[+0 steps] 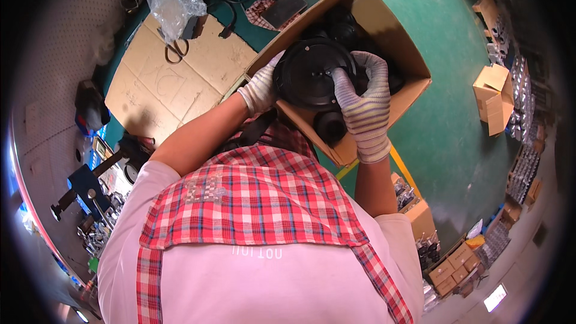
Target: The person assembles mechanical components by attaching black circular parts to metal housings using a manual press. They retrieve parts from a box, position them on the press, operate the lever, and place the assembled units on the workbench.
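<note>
A black round disc-shaped part (307,81) with small holes is held over an open cardboard box (414,63). At its left rim, my gloved left hand (262,89) grips it, with the fingertips partly hidden behind. My gloved right hand (367,105) bends round the right side, its thumb on the face near the middle and the other fingers at the edge. Both gloves are knitted, the right one clearly striped. Below the disc, a black cylindrical part (330,126) lies in the box, and more dark round parts (343,29) sit behind it.
On the green bench left lie a flat cardboard sheet (180,84), scissors (176,51), crumpled clear plastic (171,0) and a phone (285,10) on checked cloth. A vise-like tool (90,183) stands far left. Another open box (494,99) stands on the green floor at right.
</note>
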The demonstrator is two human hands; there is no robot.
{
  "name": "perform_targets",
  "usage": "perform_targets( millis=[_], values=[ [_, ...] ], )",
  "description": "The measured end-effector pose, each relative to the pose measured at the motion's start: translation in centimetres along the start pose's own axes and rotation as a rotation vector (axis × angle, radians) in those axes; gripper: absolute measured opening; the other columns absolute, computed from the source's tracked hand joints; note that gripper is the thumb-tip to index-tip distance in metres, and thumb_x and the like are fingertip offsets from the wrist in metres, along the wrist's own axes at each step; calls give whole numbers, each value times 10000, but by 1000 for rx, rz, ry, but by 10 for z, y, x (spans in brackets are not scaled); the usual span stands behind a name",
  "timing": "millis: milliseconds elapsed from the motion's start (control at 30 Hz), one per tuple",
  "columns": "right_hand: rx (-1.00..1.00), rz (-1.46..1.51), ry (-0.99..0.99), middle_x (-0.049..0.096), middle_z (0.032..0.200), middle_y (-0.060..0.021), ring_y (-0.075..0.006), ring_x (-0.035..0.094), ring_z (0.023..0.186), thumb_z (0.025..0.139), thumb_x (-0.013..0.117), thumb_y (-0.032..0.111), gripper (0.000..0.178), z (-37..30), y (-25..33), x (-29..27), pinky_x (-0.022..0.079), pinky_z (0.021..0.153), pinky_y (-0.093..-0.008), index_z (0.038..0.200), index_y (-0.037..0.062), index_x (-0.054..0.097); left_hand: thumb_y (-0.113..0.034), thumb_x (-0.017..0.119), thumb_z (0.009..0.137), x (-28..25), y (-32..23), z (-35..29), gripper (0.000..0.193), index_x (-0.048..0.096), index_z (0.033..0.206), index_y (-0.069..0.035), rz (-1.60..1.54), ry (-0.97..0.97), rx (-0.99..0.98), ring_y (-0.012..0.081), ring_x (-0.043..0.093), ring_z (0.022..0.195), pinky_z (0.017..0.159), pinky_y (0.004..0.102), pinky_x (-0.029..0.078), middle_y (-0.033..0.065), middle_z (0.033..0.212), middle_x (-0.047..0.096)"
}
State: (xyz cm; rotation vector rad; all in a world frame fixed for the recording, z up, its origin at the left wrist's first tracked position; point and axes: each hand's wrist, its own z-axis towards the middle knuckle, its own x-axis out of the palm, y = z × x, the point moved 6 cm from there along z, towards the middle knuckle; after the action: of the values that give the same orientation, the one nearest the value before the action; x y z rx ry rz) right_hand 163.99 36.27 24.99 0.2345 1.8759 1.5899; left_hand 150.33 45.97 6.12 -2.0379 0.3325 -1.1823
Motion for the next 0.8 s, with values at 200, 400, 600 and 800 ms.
perform_targets(
  millis=[200,400,600,800],
  values=[
    [35,-49,99,676,1032,-75,-145,655,947,872,734,99,342,5,5,-1,516,875,-285,1178,37,595,-441,478,1046,0,6,2,507,546,1398,-83,-95,12,-115,173,602,1220,1107,354,441,63,1366,620],
    [-30,102,37,663,1049,-69,-149,635,972,938,682,231,356,46,-21,-16,515,875,-299,1218,33,588,-232,523,1043,12,-32,-7,407,513,1408,-51,-65,94,-53,172,582,1217,1084,364,471,83,1357,604],
    [340,-373,-135,605,1309,-251,-375,589,1209,939,637,396,571,167,-267,-43,463,1029,-419,1333,-2,526,-367,465,1055,-73,27,-27,493,482,1439,-58,-591,23,-278,216,576,1233,1077,407,480,107,1385,581],
    [728,-489,-68,546,1362,-319,-430,523,1292,871,639,439,698,203,-377,25,448,1059,-455,1332,-75,532,-340,462,1043,-39,-28,-39,450,530,1372,-41,-563,104,-150,221,623,1169,1005,406,533,124,1316,618]
  ],
)
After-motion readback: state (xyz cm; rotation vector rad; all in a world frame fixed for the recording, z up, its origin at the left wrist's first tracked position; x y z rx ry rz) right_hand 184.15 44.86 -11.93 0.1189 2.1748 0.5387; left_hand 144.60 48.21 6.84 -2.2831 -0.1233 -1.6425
